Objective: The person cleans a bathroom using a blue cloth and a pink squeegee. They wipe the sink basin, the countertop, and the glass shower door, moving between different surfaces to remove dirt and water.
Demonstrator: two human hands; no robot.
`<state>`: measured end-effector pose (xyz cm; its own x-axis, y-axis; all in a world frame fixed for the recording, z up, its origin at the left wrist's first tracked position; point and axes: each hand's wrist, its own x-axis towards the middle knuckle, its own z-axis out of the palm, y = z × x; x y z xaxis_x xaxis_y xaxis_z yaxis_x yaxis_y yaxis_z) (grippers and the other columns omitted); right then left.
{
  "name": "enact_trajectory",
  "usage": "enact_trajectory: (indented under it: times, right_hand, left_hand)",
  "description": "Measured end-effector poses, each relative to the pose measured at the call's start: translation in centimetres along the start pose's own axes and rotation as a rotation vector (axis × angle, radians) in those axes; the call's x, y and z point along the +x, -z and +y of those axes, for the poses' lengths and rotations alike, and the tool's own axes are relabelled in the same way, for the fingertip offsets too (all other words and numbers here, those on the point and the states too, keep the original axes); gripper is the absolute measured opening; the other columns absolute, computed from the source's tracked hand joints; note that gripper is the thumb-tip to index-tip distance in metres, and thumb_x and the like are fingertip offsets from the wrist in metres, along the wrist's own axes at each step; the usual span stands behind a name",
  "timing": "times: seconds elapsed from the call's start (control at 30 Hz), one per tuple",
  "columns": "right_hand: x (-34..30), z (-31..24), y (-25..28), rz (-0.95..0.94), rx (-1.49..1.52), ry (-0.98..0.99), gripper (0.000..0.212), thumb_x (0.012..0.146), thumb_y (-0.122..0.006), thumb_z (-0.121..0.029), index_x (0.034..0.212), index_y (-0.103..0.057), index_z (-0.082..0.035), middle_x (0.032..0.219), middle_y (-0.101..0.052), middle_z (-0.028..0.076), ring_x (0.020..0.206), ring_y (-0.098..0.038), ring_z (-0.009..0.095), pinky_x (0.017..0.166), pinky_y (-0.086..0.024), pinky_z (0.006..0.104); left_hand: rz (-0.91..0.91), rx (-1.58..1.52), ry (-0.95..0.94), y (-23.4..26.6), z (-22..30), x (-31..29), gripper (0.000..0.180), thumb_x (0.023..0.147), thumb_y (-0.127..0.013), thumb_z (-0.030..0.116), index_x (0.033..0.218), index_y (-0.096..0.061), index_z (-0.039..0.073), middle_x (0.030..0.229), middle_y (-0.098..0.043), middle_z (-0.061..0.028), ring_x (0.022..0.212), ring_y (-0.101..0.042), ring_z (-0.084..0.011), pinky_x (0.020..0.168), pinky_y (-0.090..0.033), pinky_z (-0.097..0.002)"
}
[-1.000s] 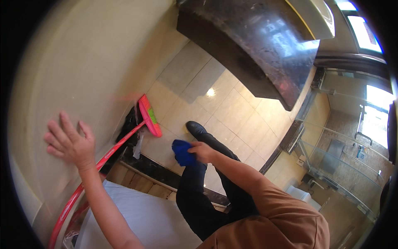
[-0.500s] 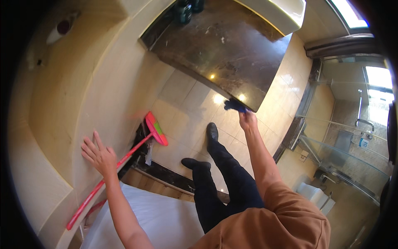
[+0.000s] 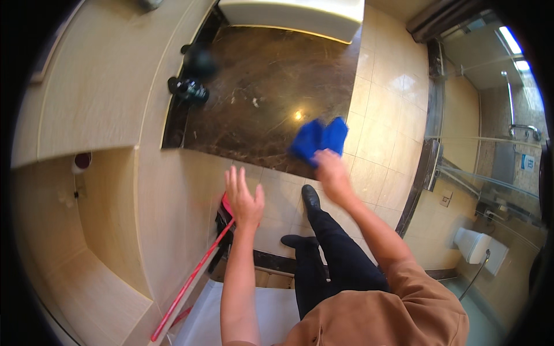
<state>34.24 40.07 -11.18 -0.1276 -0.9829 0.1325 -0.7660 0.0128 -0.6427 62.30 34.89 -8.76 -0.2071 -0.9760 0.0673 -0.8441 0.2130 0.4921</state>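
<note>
My right hand (image 3: 333,172) grips a blue cloth (image 3: 320,138) at the near right corner of a dark brown marble countertop (image 3: 259,81). The cloth spreads over the counter's edge, somewhat blurred. My left hand (image 3: 244,199) holds nothing; its fingers are stretched out, just short of the counter's near edge. Below it a broom (image 3: 199,265) with a red handle leans by the wall, its head mostly hidden behind my hand. Two dark bottles, one of them a dark green bottle (image 3: 193,90), stand at the counter's left side.
A white basin (image 3: 294,17) sits at the counter's far end. To the right, a glass shower partition (image 3: 479,150) and a white toilet (image 3: 473,245) line the room. A wall niche (image 3: 104,219) lies to the left, and a white surface (image 3: 231,314) is near my legs.
My right hand has brought the blue cloth up from the counter's edge onto its top, and the cloth has spread. My left hand has moved right, away from the wall. The view has shifted.
</note>
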Motion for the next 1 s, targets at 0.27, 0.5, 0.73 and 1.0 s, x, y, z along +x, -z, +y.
enact_trajectory:
  times: [0.27,0.5,0.73,1.0]
  right_hand:
    - [7.6,0.3,-0.3,-0.085,-0.191,0.018,0.078,0.089,-0.071,-0.043,0.149,-0.045,-0.001,0.156,-0.037,0.025,0.147,-0.029,0.049,0.119,-0.023,0.0625]
    - [23.0,7.9,0.0,0.262,-0.338,-0.239,0.068,0.097,-0.06,-0.045,0.15,-0.047,-0.004,0.16,-0.036,0.022,0.15,-0.026,0.047,0.121,-0.019,0.0612]
    - [12.9,3.1,0.2,0.296,0.05,-0.17,0.049,0.088,-0.073,-0.015,0.132,-0.058,-0.002,0.147,-0.048,0.021,0.142,-0.04,0.044,0.116,-0.031,0.0569]
    - [5.8,2.8,-3.1,0.513,0.839,-0.974,0.058,0.098,-0.066,-0.022,0.148,-0.044,-0.003,0.152,-0.044,0.023,0.142,-0.042,0.041,0.116,-0.032,0.0534]
  left_hand:
    - [0.132,0.025,-0.006,-7.9,2.6,12.7,0.063,0.099,-0.06,0.027,0.152,-0.04,-0.002,0.158,-0.038,-0.027,0.148,-0.033,-0.0457,0.122,-0.026,-0.0529]
    - [0.189,0.262,0.059,-11.1,4.4,14.1,0.064,0.099,-0.058,0.033,0.151,-0.04,0.0,0.158,-0.038,-0.0262,0.148,-0.033,-0.0448,0.122,-0.024,-0.0555]
    - [0.172,0.312,0.058,-11.6,4.1,13.9,0.064,0.098,-0.058,0.033,0.151,-0.041,0.001,0.158,-0.039,-0.0261,0.148,-0.033,-0.0449,0.121,-0.024,-0.0581]
    - [0.127,0.298,0.068,-11.9,3.7,14.3,0.066,0.097,-0.059,0.03,0.152,-0.04,0.0,0.16,-0.036,-0.027,0.149,-0.03,-0.0453,0.123,-0.021,-0.0571]
